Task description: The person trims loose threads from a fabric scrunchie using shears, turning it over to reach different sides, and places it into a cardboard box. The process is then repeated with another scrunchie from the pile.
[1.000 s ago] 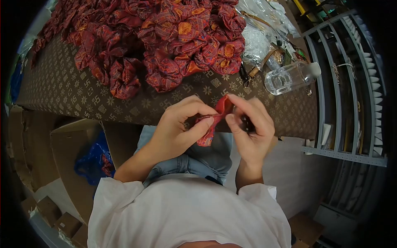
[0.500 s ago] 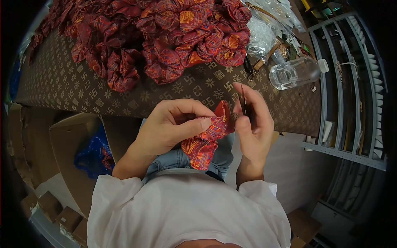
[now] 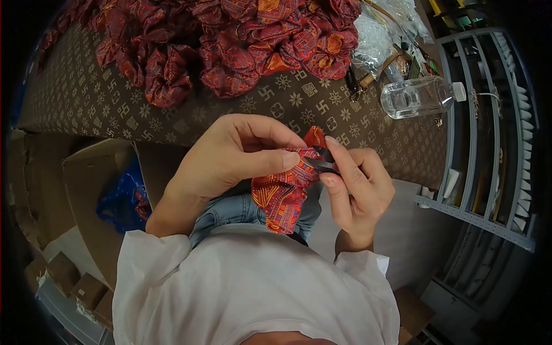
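Note:
A piece of red patterned cloth [image 3: 282, 201] hangs over my lap in front of the table edge. My left hand [image 3: 236, 152] pinches its upper part between thumb and forefinger. In my right hand [image 3: 362, 192] are small dark thread snips [image 3: 323, 165], held between thumb and fingers. Their pointed blades lie against the cloth near my left thumb tip. A corner of the cloth sticks up between the two hands. My fingers partly cover the snips.
Many bunched red patterned cloth pieces [image 3: 230, 63] lie heaped on the brown patterned tablecloth [image 3: 270, 106]. A clear bottle [image 3: 417, 98] lies at the right, near plastic bags [image 3: 376, 46]. A metal rack [image 3: 486, 126] stands farther right; a cardboard box [image 3: 95, 195] is at the left.
My right hand has turned, bringing the snips from upright beside the cloth to pointing left against it. The left hand keeps its pinch. The view has shifted slightly.

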